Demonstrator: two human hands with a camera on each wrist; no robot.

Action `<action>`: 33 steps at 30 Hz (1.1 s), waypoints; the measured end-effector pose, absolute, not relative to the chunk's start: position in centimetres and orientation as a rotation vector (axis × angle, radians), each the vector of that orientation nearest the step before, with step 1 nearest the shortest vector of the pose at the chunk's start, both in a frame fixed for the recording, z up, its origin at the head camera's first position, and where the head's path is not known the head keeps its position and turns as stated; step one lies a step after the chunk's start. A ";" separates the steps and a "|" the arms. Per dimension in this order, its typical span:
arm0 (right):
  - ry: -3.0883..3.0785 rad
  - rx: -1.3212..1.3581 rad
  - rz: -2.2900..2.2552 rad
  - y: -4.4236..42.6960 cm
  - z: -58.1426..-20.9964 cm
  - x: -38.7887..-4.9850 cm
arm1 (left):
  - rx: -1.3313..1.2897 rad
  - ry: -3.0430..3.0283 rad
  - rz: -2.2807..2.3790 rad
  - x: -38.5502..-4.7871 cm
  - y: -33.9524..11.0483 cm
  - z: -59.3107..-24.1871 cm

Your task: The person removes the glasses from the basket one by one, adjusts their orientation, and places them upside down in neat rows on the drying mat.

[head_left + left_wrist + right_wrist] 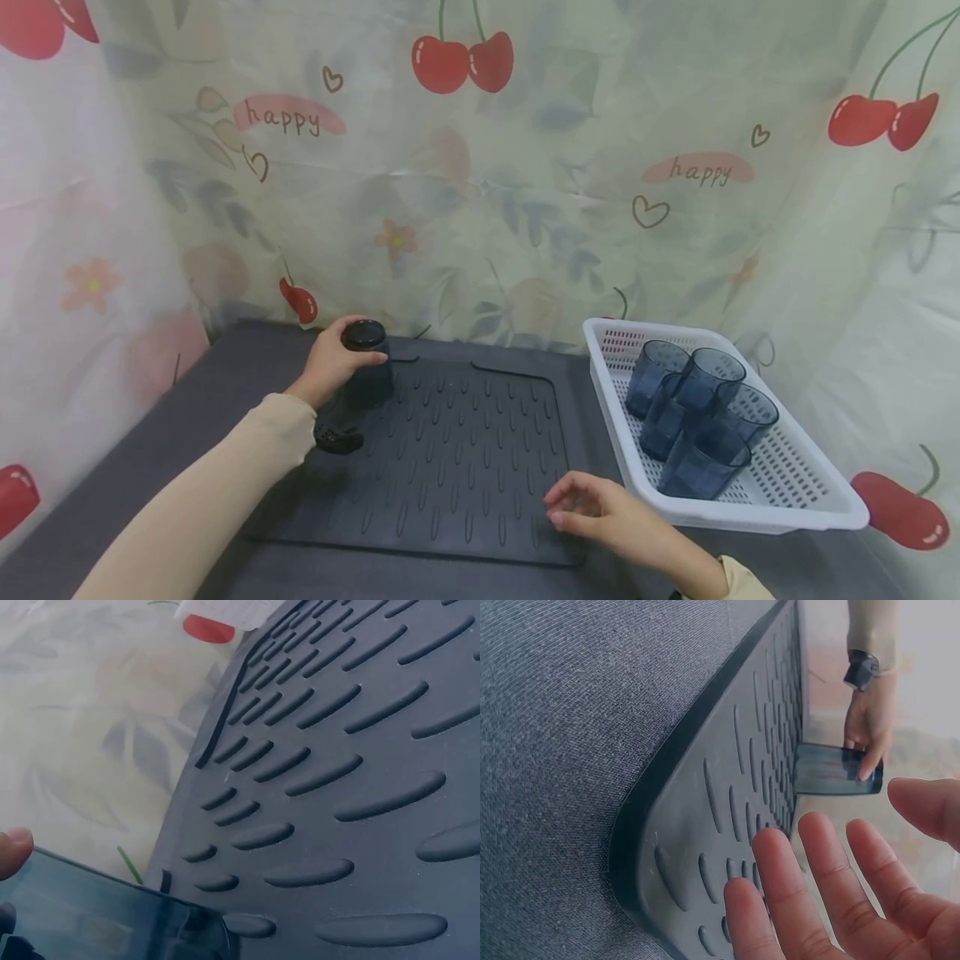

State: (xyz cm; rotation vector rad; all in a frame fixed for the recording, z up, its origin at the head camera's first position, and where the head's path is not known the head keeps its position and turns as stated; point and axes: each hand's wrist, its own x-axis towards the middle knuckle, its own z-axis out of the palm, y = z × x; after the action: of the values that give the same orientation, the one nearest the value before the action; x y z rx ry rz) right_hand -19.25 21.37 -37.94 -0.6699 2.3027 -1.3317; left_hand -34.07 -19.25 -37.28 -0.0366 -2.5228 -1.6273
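A dark blue-tinted drinking glass (367,379) is upside down at the far left of the black ridged drying mat (465,467). Fingers and thumb of my left hand (333,362) grip it near its upturned base. In the right wrist view, the glass (829,771) has its rim down at the mat surface. Only a fingertip of that hand and part of the glass (97,915) show in the left wrist view. Over the mat's near right corner hovers my right hand (611,512), its fingers loosely bent and holding nothing.
To the right stands a white perforated plastic basket (810,521) with several blue-tinted glasses (708,458) leaning together inside. A printed curtain (480,167) hangs behind the dark cloth-covered table (247,367) and along both sides.
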 end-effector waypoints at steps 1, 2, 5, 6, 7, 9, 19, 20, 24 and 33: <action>2.303 -0.670 -1.327 21.4 -37.9 -19.3 | -0.046 -2.524 -1.639 -34.0 -19.3 -37.4; 2.302 -0.667 -1.324 21.4 -37.9 -19.3 | -0.054 -2.524 -1.652 -34.0 -19.4 -37.5; 2.302 -0.666 -1.320 21.3 -37.9 -19.3 | -0.074 -2.518 -1.692 -34.0 -19.7 -37.7; 2.302 -0.667 -1.320 21.2 -37.9 -19.3 | -0.078 -2.513 -1.705 -34.0 -19.7 -37.8; 2.303 -0.669 -1.320 21.2 -37.9 -19.3 | -0.083 -2.506 -1.721 -34.0 -19.8 -37.9; 2.301 -0.677 -1.325 21.1 -37.9 -19.3 | -0.092 -2.492 -1.743 -34.1 -19.8 -38.0; 2.284 -0.695 -1.348 21.0 -37.9 -19.1 | -0.097 -2.464 -1.792 -34.3 -19.9 -38.4; 2.285 -0.698 -1.350 21.0 -38.0 -19.0 | -0.095 -2.461 -1.799 -34.3 -19.9 -38.5; 2.264 -0.705 -1.373 21.1 -38.0 -19.0 | -0.079 -2.460 -1.806 -34.4 -19.9 -38.6; 2.233 -0.719 -1.397 21.2 -37.7 -18.9 | -0.066 -2.474 -1.794 -34.5 -19.9 -38.5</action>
State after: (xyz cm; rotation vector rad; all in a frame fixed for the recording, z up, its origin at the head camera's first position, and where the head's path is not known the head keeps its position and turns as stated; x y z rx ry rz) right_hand -18.93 21.16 -37.73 -0.7192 2.2334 -1.3972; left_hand -34.53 -19.92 -38.53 -0.0659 -2.4740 -1.7937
